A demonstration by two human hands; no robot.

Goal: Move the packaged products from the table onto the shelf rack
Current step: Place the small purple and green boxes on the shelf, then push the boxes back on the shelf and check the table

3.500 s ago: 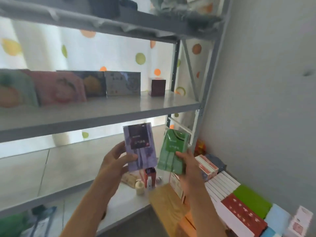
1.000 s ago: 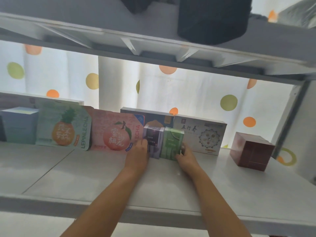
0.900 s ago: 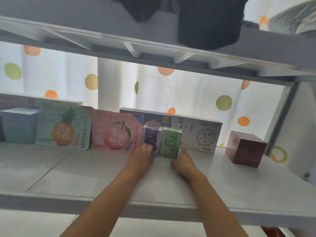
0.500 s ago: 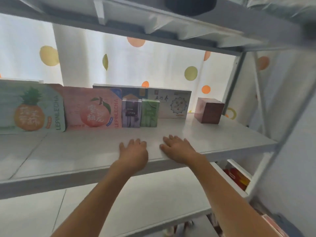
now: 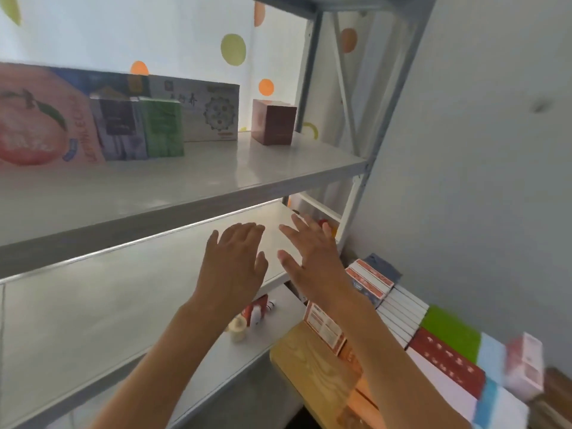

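Note:
A purple box [image 5: 119, 130] and a green box [image 5: 161, 128] stand upright side by side on the grey shelf [image 5: 216, 174], in front of larger flat boxes. My left hand [image 5: 235, 261] and my right hand [image 5: 312, 255] hover empty below that shelf, fingers spread, in front of the lower shelf board [image 5: 93, 305]. Several packaged boxes [image 5: 445, 351] lie in a row on the wooden table [image 5: 312, 366] at the lower right, partly behind my right forearm.
A dark red cube box [image 5: 273, 121] stands on the shelf's right part, a pink peach box [image 5: 43, 116] at the left. The rack's grey upright [image 5: 387, 119] stands beside the wall. Small bottles [image 5: 253, 314] sit on the lowest board.
Both hands let go of the purple and green boxes on the shelf and dropped down below it, empty. The view swung down and right toward the table.

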